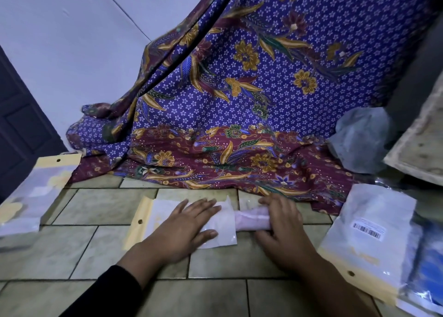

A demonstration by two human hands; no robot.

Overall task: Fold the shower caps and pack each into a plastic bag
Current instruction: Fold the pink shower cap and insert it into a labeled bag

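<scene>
A clear plastic bag (155, 217) with a yellow header strip and a punched hole lies flat on the tiled floor in the middle. My left hand (185, 225) presses on it with straight fingers, near its open right end. A folded pale pink shower cap (251, 218), rolled into a short bundle, lies at the bag's mouth with its left end against the opening. My right hand (281, 223) grips the bundle's right end, fingers curled over it and thumb under it.
A stack of packed bags (36, 192) lies at the left. More bags with a barcode label (369, 230) and a blue item (429, 268) lie at the right. Patterned purple cloth (239, 100) hangs behind. A crumpled plastic bag (359, 139) sits far right.
</scene>
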